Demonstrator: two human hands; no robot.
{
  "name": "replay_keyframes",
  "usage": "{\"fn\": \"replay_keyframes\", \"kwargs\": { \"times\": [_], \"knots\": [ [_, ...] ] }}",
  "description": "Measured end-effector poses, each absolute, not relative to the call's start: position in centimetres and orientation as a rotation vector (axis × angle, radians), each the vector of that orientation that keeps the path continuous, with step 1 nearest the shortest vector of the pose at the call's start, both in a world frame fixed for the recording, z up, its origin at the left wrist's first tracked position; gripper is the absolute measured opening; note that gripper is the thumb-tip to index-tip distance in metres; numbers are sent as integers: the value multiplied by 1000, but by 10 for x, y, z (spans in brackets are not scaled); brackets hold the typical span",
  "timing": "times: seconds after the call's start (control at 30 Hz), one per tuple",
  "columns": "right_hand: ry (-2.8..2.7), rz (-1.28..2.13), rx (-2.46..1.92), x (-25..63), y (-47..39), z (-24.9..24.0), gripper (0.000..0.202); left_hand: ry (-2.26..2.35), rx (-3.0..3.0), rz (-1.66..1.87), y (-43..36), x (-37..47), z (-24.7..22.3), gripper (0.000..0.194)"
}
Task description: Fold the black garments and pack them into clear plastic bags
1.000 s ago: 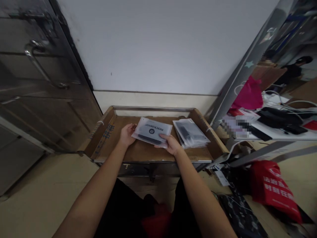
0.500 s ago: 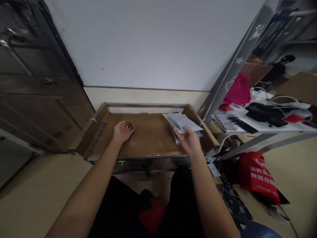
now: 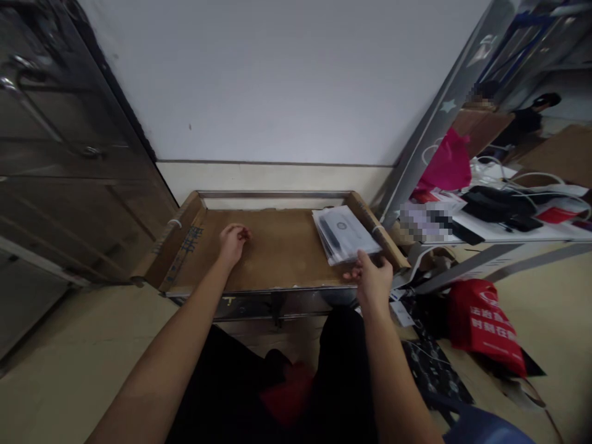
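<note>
A stack of flat white packets (image 3: 346,228), seemingly in clear plastic sleeves, lies on the right part of a brown cardboard-lined tray table (image 3: 277,246). A dark shape and a small round mark show through the top one. My right hand (image 3: 374,277) is at the stack's near right corner, fingers apart and not wrapped around it. Whether a fingertip still touches the edge I cannot tell. Over the tray's left part hovers my left hand (image 3: 234,240), its fingers loosely curled in, and I see nothing in them.
Raised cardboard sides (image 3: 377,228) border the tray. A metal door (image 3: 69,135) stands at left and a white panel (image 3: 287,80) behind. At right are a cluttered desk (image 3: 499,234), a red bag (image 3: 485,327) on the floor, a blue seat (image 3: 485,428) and a person (image 3: 531,123) further back.
My right hand has let go of the packets, which now lie on the tray, and has drawn back toward me and right. My left hand has turned over and curled more.
</note>
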State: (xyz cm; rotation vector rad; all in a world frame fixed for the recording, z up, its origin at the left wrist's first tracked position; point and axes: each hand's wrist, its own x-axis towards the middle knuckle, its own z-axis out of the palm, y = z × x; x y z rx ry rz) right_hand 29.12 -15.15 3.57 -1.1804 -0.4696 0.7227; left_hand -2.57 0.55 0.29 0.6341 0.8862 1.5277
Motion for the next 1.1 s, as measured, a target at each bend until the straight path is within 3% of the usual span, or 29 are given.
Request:
{"fn": "replay_keyframes", "kwargs": {
  "times": [0.07,0.17,0.23,0.47,1.1],
  "knots": [
    [-537,539,-1219,274,-167,20,61,1027,790,1609,3,-17,-2,18],
    [-949,410,-1288,239,-175,3,30,1106,987,1525,-2,-9,-8,23],
    [-1387,374,-1372,219,-164,-1,21,1090,1109,1445,-5,-6,-10,24],
    [-2135,160,-1675,213,-81,11,42,1130,1593,1297,-11,0,-11,29],
    [-2083,46,-1741,220,-44,4,41,1096,1387,1369,-19,1,-6,28]
  ]
}}
